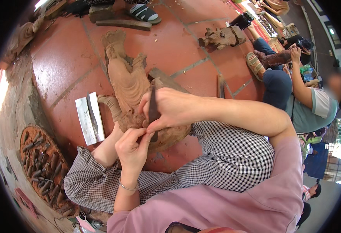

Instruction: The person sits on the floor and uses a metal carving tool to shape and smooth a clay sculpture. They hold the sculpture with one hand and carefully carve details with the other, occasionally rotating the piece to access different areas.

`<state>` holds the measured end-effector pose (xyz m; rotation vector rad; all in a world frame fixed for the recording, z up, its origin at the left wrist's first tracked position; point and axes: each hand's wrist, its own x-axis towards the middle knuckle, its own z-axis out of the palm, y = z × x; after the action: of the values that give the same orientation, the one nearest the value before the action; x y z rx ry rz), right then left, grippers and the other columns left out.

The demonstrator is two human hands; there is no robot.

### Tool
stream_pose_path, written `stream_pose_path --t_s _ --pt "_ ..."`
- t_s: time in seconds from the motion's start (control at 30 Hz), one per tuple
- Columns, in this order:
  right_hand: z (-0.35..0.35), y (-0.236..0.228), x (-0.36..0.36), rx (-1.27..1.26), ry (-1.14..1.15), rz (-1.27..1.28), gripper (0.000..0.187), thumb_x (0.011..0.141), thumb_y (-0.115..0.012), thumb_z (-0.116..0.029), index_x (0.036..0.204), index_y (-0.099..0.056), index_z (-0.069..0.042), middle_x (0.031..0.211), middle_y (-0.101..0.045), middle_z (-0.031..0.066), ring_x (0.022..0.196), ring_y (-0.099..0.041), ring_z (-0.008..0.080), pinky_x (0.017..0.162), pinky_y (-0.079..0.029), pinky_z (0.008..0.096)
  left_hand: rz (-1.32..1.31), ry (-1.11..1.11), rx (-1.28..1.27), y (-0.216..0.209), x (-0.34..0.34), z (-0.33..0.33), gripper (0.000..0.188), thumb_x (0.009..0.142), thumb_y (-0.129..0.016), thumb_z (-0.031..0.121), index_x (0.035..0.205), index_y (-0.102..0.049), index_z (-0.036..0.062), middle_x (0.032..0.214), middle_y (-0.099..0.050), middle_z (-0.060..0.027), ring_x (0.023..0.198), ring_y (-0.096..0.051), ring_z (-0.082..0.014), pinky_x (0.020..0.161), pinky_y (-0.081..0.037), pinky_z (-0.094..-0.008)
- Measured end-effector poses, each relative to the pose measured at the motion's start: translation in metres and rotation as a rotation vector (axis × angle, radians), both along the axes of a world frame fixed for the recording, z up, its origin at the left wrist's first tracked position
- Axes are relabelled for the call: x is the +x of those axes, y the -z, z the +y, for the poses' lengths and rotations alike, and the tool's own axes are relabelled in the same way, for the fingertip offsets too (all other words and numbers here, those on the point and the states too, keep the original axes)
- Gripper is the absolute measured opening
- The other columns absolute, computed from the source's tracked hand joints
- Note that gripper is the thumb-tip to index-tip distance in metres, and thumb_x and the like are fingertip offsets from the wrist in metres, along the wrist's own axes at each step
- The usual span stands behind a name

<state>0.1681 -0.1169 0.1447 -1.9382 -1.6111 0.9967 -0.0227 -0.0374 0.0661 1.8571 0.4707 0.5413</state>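
A carved wooden figure [126,79] with draped folds lies on the tiled floor in front of me, its near end between my legs. My right hand [164,106] is closed around a dark, narrow, pointed strip [153,103], which stands up past the fingers; I cannot make out its exact kind. Thumb and finger of my left hand [133,146] are pinched together at the right thumb, by the strip's lower end. Whatever the left fingertips grip is too small to tell. Both hands are over the figure's near, finely carved part, which they partly hide.
Left of the figure lies a white sheet [88,120] with a dark strip on it. A round tray [25,141] holds many chisel-like tools. Another carving [221,37] and wood blocks lie farther off. A seated co-worker [310,105] is at the right; a sandalled foot [145,14] shows ahead.
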Motion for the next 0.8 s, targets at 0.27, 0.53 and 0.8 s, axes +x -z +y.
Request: stream_pose_path --t_s 0.27,0.53,0.8 --pt "0.053 -0.015 -0.008 -0.272 -0.131 0.016 0.039 0.066 -0.086 -0.024 0.073 -0.065 0.007 0.065 -0.065 0.0180 0.065 -0.066 0.0300 0.057 -0.051 0.0404 0.001 -0.006 -0.244 0.025 -0.013 0.003 0.014 0.078 -0.079 0.002 0.081 -0.067 -0.0034 0.070 -0.064 -0.0065 0.062 -0.056 -0.0118 0.057 -0.044 -0.0254" --pt "0.055 0.004 -0.012 -0.157 -0.083 -0.089 0.046 0.067 -0.087 -0.031 0.076 -0.065 0.009 0.067 -0.065 0.0203 0.065 -0.066 0.0303 0.059 -0.052 0.0400 -0.088 -0.211 -0.148 0.038 -0.006 -0.014 0.015 0.080 -0.078 0.001 0.080 -0.064 -0.0028 0.070 -0.063 -0.0064 0.062 -0.055 -0.0123 0.058 -0.043 -0.0249" --pt "0.060 -0.009 -0.010 -0.360 -0.109 -0.039 0.052 0.066 -0.088 -0.034 0.077 -0.062 0.010 0.073 -0.064 0.0204 0.070 -0.066 0.0302 0.063 -0.052 0.0402 -0.207 -0.109 -0.190 0.045 -0.010 -0.009 0.015 0.084 -0.073 -0.001 0.077 -0.061 -0.0009 0.066 -0.053 0.0019 0.061 -0.045 -0.0059 0.056 -0.035 -0.0217"
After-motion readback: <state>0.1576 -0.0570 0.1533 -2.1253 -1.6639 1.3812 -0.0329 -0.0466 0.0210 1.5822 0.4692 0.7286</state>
